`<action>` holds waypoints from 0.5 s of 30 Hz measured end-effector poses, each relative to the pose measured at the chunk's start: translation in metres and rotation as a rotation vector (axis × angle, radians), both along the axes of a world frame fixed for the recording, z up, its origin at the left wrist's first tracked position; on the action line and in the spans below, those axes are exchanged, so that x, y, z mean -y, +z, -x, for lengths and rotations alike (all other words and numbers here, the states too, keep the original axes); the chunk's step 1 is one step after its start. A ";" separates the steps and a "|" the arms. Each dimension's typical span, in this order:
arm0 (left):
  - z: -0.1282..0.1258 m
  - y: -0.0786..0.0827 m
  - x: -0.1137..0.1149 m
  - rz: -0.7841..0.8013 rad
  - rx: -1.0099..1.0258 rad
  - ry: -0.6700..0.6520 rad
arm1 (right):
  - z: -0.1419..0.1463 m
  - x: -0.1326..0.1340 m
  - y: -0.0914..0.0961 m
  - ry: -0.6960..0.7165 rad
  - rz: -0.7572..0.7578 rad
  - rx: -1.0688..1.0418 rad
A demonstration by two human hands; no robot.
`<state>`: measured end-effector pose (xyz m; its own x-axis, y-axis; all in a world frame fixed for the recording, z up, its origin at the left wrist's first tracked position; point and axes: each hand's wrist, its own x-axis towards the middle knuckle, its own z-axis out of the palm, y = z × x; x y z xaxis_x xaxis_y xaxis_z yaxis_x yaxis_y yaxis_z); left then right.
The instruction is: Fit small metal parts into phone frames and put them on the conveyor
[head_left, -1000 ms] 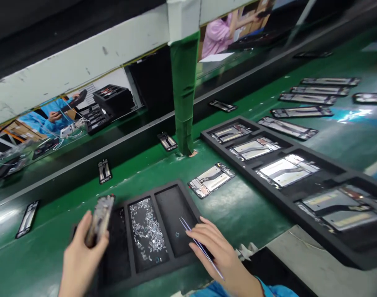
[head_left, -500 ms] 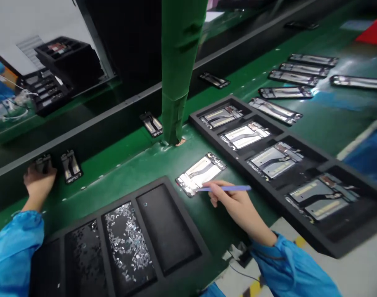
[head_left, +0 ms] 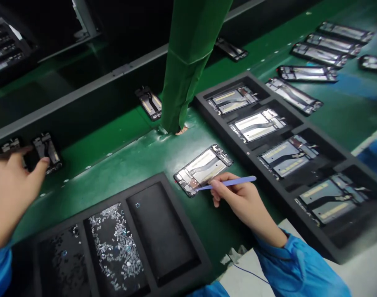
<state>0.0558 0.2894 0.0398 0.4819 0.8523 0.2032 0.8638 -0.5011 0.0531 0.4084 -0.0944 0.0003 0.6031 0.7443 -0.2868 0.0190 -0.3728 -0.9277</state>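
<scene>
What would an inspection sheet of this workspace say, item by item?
Surface: green bench.
Job's things: phone frame lying on the bench, tweezers with tips at its end.
Clutter: small-parts tray holding tiny bright pieces; frame tray holding four units; loose units beyond it.
Hands: left hand spread near two assemblies, contact unclear; right hand holds the tweezers.
Cables: thin cable near the right sleeve.
Surroundings: green-wrapped post.

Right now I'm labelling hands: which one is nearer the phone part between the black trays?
Right. The right hand holds tweezers at the phone part; the left hand is far left, near another phone part.
</scene>
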 end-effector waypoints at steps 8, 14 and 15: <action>-0.101 0.018 0.122 0.156 0.079 -0.526 | -0.004 -0.004 0.004 0.071 0.016 0.065; -0.166 0.002 0.179 0.322 0.147 -0.996 | 0.019 0.007 0.000 -0.043 -0.106 0.268; -0.175 -0.001 0.182 0.335 0.148 -1.070 | 0.028 0.011 -0.001 -0.077 -0.142 0.326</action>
